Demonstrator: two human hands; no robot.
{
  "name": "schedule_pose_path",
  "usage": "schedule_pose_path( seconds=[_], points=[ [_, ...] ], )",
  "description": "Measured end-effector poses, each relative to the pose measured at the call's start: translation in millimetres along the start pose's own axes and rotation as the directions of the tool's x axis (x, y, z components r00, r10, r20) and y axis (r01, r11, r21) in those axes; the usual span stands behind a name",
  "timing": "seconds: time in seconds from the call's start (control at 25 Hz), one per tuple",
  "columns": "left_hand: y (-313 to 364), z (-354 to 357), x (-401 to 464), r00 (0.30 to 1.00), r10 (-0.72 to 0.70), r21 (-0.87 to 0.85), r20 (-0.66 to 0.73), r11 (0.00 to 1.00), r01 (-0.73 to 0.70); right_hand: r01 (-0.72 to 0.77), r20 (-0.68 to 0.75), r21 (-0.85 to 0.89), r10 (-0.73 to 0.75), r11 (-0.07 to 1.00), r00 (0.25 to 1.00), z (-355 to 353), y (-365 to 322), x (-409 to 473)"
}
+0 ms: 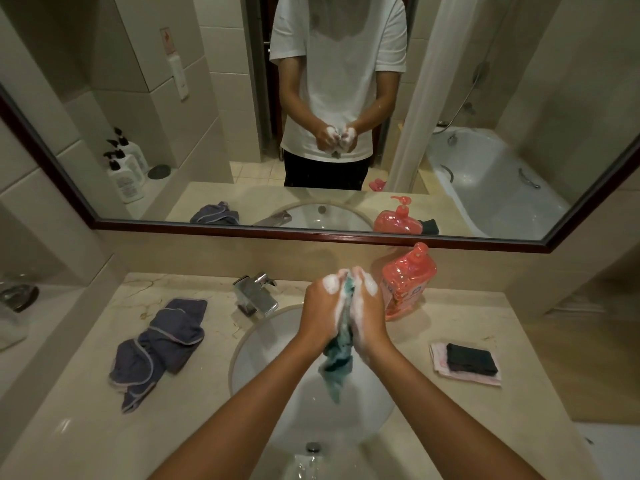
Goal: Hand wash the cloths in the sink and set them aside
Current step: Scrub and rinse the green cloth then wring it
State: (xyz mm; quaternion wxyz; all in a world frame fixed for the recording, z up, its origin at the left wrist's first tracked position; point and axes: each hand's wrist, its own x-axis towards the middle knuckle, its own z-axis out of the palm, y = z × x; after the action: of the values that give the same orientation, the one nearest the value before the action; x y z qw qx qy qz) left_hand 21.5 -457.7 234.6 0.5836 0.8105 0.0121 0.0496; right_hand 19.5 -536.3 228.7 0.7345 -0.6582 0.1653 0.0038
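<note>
Both hands (343, 306) grip teal cloth (337, 362) above sink (242, 358)

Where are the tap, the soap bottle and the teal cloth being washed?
tap (257, 293): head view, on its chrome body.
soap bottle (408, 278): head view, on its pink front.
teal cloth (337, 367): head view, on the part hanging below the hands.

Teal cloth (338, 355), purple cloth (160, 344) w/ pale trim, pink soap btl (407, 285), beige counter (450, 410).

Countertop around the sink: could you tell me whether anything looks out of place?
Only the purple cloth, crumpled in a heap left of the sink; the cloths on the right lie neatly folded.
</note>
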Motion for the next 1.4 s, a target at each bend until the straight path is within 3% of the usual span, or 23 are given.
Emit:
schedule_pose_path(
  seconds=[0.08, 0.16, 0.28, 0.4, 0.48, 0.64, 0.72, 0.84, 0.92, 1.04, 1.2, 1.4],
  points=[
    [-16, 5, -5, 0.995, -0.043, 0.149, 0.086, 0.988, 0.03, -0.073, -0.003, 0.055, 0.073, 0.996, 0.997, 1, -3, 9],
    [-31, 1, -5, 0.988, -0.123, 0.192, 0.095, 0.976, 0.103, -0.098, 0.05, -0.023, 0.1, 0.995, 0.994, 7, 7, 10],
    [-48, -14, -7, 0.921, -0.388, -0.199, 0.028, 0.901, 0.386, -0.16, 0.122, -0.04, 0.164, 0.986, 0.979, 22, 35, 0],
    [-65, -29, -12, 0.835, -0.551, -0.456, 0.006, 0.741, 0.493, -0.302, 0.108, 0.04, 0.296, 0.953, 0.949, 43, 50, 0],
    [-82, -38, -15, 0.773, -0.634, -0.517, 0.026, 0.653, 0.553, -0.367, 0.078, 0.113, 0.36, 0.923, 0.93, 58, 62, 9],
    [-119, -50, -24, 0.686, -0.701, -0.54, 0.194, 0.507, 0.671, -0.385, 0.079, 0.317, 0.38, 0.867, 0.921, 82, 74, 30],
    [-138, -57, -25, 0.618, -0.73, -0.628, 0.291, 0.342, 0.699, -0.377, 0.087, 0.254, 0.367, 0.891, 0.926, 89, 84, 37],
    [-172, -65, -19, 0.544, -0.78, -0.728, 0.31, 0.174, 0.663, -0.336, 0.139, -0.065, 0.342, 0.94, 0.929, 94, 119, 40],
    [-188, -65, -12, 0.52, -0.805, -0.76, 0.286, 0.14, 0.635, -0.3, 0.226, -0.255, 0.358, 0.919, 0.906, 92, 146, 40],
    [-209, -58, -3, 0.505, -0.826, -0.754, 0.25, 0.161, 0.637, -0.358, 0.258, -0.302, 0.437, 0.884, 0.862, 92, 166, 47],
    [-237, -51, 6, 0.507, -0.85, -0.698, 0.144, 0.276, 0.661, -0.321, 0.072, -0.278, 0.353, 0.906, 0.933, 92, 171, 87],
    [-263, -49, 28, 0.457, -0.888, -0.778, 0.055, 0.248, 0.577, -0.142, 0.079, -0.294, 0.172, 0.945, 0.982, 121, 153, 145]
  ],
)
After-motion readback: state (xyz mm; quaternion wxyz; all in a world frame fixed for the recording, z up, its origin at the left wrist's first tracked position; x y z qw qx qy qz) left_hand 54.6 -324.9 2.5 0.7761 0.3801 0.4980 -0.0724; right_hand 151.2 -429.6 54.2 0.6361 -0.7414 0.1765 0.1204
